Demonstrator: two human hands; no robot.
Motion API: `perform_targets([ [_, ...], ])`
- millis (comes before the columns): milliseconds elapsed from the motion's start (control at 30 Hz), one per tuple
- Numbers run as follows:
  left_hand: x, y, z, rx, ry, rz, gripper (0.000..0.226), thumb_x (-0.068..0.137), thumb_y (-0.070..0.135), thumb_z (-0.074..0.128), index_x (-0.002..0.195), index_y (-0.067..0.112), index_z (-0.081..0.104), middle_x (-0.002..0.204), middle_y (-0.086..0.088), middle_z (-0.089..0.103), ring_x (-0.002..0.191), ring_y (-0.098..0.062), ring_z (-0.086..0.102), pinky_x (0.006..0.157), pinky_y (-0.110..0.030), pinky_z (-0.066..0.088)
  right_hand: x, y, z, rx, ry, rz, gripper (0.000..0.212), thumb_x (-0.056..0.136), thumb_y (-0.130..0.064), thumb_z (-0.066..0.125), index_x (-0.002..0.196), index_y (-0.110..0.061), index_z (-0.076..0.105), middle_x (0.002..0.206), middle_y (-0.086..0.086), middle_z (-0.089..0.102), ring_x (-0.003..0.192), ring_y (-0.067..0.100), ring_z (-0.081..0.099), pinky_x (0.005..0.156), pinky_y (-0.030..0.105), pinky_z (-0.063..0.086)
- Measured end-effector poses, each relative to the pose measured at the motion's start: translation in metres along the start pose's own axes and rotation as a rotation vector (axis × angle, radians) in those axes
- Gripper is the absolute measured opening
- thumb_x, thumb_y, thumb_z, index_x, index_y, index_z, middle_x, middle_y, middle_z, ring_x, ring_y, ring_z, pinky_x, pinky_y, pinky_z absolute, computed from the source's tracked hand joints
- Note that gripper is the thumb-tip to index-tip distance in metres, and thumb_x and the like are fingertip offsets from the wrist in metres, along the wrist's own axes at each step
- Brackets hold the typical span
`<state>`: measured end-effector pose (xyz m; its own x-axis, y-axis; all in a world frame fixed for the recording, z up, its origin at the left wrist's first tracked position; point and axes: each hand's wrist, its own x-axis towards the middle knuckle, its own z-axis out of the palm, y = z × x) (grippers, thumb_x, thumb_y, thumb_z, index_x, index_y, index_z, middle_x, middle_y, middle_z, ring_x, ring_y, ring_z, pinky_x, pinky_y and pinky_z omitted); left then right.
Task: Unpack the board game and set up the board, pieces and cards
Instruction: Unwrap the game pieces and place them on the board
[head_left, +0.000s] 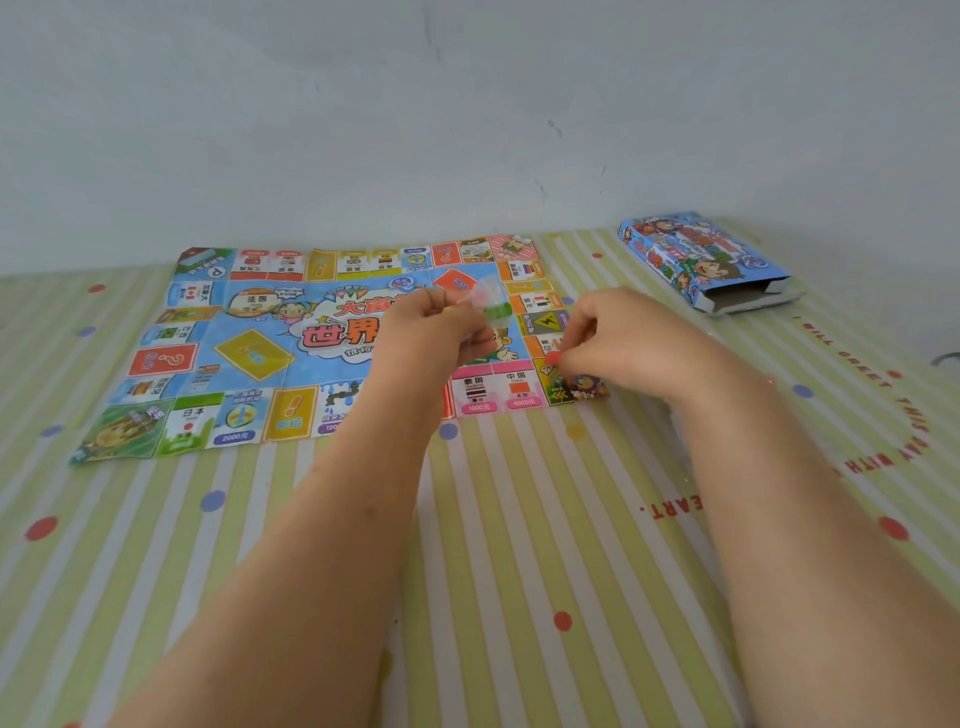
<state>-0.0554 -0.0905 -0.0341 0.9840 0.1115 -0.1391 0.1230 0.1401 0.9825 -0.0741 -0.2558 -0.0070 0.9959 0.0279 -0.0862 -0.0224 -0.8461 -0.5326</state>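
A colourful paper game board (249, 353) lies unfolded on the striped cloth, creased along its folds. Above the board's right half my left hand (431, 332) grips a small clear plastic bag (491, 306) with green pieces inside. My right hand (618, 338) pinches a small red piece (553, 358) just over the board's near right corner. A small stack of cards (587, 387) with a cartoon picture lies at that corner, partly under my right hand. The open game box (701, 260) lies on its side at the far right.
A striped green and white cloth (519, 519) with coloured dots covers the surface. A pale wall (467, 104) rises right behind the board and box. Red printed letters (857, 415) run along the cloth on the right.
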Motion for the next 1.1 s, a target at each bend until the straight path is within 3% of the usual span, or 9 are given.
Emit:
perform_targets([
  [300,-0.003,0.002,0.001,0.007,0.001,-0.010,0.013,0.084,-0.005,0.062,0.077,0.005,0.058,0.060,-0.002,0.061,0.054,-0.013,0.065,0.071,-0.031,0.060,0.001,0.000,0.003,-0.101,-0.067,-0.014,0.013,0.079,-0.018,0.074,0.088,-0.011,0.067,0.085,0.002,0.066,0.067,0.010,0.054,0.052,0.024,0.037],
  [567,-0.003,0.002,0.001,0.013,-0.003,-0.011,0.012,0.084,-0.005,0.062,0.078,0.005,0.058,0.065,-0.004,0.062,0.055,-0.013,0.065,0.071,-0.030,0.060,0.006,0.004,0.006,0.024,0.046,-0.054,0.009,0.079,-0.018,0.075,0.081,-0.017,0.067,0.071,-0.006,0.060,0.061,0.008,0.055,0.050,0.023,0.036],
  [1100,-0.003,0.003,0.000,0.009,-0.011,-0.020,0.010,0.084,-0.005,0.062,0.080,0.004,0.059,0.068,-0.006,0.063,0.056,-0.015,0.066,0.073,-0.032,0.060,0.013,0.011,0.010,-0.023,0.023,-0.064,0.005,0.083,-0.016,0.072,0.085,-0.016,0.067,0.081,-0.003,0.066,0.068,0.011,0.060,0.056,0.025,0.043],
])
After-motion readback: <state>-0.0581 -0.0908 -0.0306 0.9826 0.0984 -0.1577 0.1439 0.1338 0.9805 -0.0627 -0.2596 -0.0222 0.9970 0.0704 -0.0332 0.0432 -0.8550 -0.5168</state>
